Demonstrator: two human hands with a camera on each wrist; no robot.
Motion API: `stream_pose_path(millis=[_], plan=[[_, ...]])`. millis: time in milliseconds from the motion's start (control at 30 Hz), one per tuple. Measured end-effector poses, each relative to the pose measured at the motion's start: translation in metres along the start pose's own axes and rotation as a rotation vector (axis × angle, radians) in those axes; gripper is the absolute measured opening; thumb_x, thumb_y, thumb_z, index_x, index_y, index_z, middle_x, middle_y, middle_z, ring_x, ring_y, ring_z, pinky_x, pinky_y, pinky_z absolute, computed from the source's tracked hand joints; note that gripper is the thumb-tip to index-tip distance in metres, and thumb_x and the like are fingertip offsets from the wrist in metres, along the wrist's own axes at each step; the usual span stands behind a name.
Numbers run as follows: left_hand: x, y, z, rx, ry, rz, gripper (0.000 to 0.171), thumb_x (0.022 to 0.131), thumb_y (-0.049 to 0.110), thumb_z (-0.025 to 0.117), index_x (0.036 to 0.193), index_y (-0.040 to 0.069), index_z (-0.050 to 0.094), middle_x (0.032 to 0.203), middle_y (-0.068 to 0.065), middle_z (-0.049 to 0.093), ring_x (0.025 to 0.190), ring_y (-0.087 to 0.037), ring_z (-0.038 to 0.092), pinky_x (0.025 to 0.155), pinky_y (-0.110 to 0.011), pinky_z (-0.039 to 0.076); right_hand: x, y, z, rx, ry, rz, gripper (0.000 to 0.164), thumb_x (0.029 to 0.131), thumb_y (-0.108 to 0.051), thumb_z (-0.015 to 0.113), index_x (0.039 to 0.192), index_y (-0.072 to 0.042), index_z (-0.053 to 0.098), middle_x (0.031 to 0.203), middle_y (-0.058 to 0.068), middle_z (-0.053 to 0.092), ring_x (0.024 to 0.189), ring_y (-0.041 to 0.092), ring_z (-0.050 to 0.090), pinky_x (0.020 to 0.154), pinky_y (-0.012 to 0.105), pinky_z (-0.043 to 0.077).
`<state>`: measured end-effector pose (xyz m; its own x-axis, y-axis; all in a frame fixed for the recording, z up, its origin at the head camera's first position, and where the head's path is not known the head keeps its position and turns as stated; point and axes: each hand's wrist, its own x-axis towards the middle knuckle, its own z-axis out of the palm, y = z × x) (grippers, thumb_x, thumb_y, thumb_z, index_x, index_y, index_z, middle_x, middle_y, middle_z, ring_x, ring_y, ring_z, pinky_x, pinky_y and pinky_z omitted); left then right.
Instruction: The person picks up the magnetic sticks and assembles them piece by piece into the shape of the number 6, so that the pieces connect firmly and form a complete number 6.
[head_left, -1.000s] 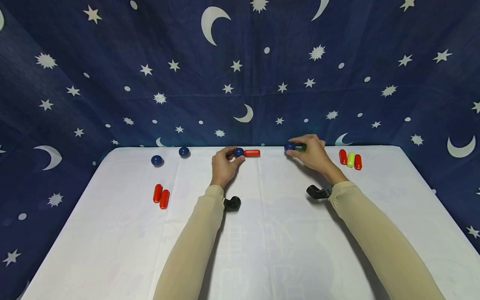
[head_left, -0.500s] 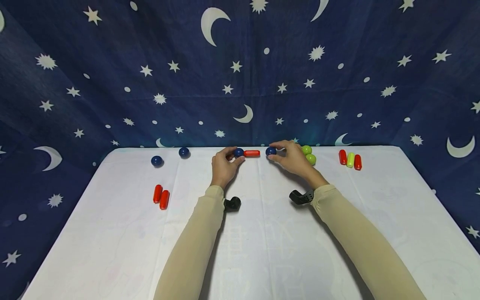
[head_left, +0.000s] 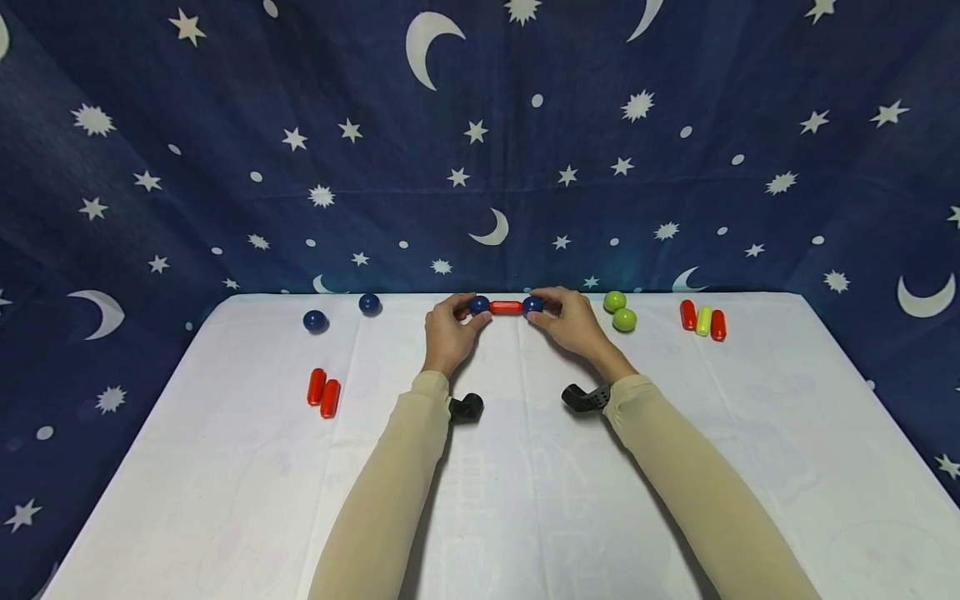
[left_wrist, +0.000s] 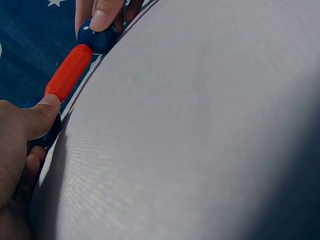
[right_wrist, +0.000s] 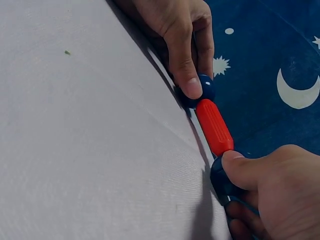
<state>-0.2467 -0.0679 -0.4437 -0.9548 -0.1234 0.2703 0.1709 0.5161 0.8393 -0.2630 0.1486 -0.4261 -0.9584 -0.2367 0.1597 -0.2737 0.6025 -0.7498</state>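
Note:
Near the table's back edge, a red ridged rod lies between two dark blue balls, touching both. My left hand pinches the left blue ball between thumb and fingers. On the other end, my right hand pinches the right blue ball the same way. In the left wrist view, the rod meets a ball at its far end; my left thumb covers much of the nearer ball. The right wrist view has the rod in line between both hands.
Two loose blue balls and two red rods lie at the left on the white table. Right of my right hand sit two green balls. Farther right are two red rods with a yellow-green rod between them.
My right hand has moved left from beside the green balls, carrying a blue ball to the red rod's right end. The green balls are uncovered. My left hand has stayed in place.

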Motion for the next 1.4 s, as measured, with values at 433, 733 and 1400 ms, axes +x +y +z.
stream_pose_path(millis=[433, 733, 1400], plan=[[0.000, 0.002, 0.003, 0.044, -0.022, 0.015, 0.045, 0.090, 0.018, 0.080, 0.130, 0.002, 0.068, 0.117, -0.014, 0.072, 0.100, -0.024, 0.067, 0.092, -0.036, 0.052, -0.004, 0.007, 0.010, 0.085, 0.131, 0.023, 0.040, 0.094, -0.014, 0.075, 0.130, -0.001, 0.066, 0.122, 0.019, 0.067, 0.110, 0.031, 0.063, 0.097, 0.045, 0.048], [0.002, 0.001, 0.004, 0.053, -0.017, 0.050, 0.045, 0.092, 0.015, 0.077, 0.132, 0.001, 0.066, 0.119, -0.017, 0.071, 0.103, -0.026, 0.068, 0.093, -0.038, 0.051, -0.003, 0.010, 0.016, 0.036, 0.190, 0.021, 0.040, 0.094, -0.017, 0.074, 0.132, -0.004, 0.067, 0.120, 0.017, 0.068, 0.107, 0.030, 0.062, 0.096, 0.043, 0.049], [-0.003, 0.006, -0.020, -0.077, -0.057, 0.014, 0.050, 0.092, 0.013, 0.076, 0.137, -0.002, 0.061, 0.121, -0.018, 0.069, 0.098, -0.028, 0.066, 0.088, -0.038, 0.052, -0.005, 0.009, 0.020, -0.001, 0.187, 0.004, 0.042, 0.096, -0.018, 0.072, 0.135, -0.003, 0.064, 0.118, 0.017, 0.068, 0.107, 0.029, 0.062, 0.096, 0.045, 0.049]])
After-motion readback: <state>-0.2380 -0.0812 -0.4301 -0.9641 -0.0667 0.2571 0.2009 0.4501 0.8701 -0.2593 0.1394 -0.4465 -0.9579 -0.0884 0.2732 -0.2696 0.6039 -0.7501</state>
